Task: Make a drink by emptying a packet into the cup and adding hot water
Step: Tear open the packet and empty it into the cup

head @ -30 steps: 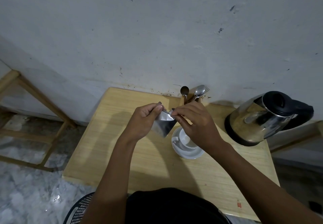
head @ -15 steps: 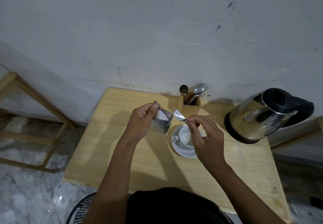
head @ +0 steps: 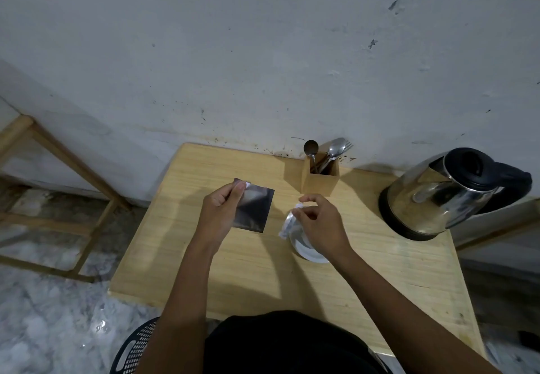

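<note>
Two hands were working above the wooden table (head: 263,271), apart from each other. The left hand (head: 217,213) pinched the packet (head: 254,208) by its top left corner, thumb on the front, so the silver square hung over the middle of the table, nearer to the far edge. The right hand (head: 320,227) held a thin torn strip (head: 287,222) between fingertips, and this strip drooped beside the saucer (head: 309,252). That hand covered the cup, so I could not see it; I judged it stood on the saucer, toward the right half of the table.

For the step in hand, I think the strip should be put aside on the table, away from the saucer, so it does not fall in the drink. Then the packet should be kept upright until its open mouth is directly over the cup, and tipped slowly, with a light tap for the last powder.

The packet looked like smooth foil, flat, with dull reflections. The saucer was white and glossy, probably ceramic. The table had pale grain lines. At the far edge stood a square wooden holder (head: 320,179) with metal spoons (head: 336,148), and at the far right corner a shiny steel kettle (head: 438,195) with black lid.
</note>
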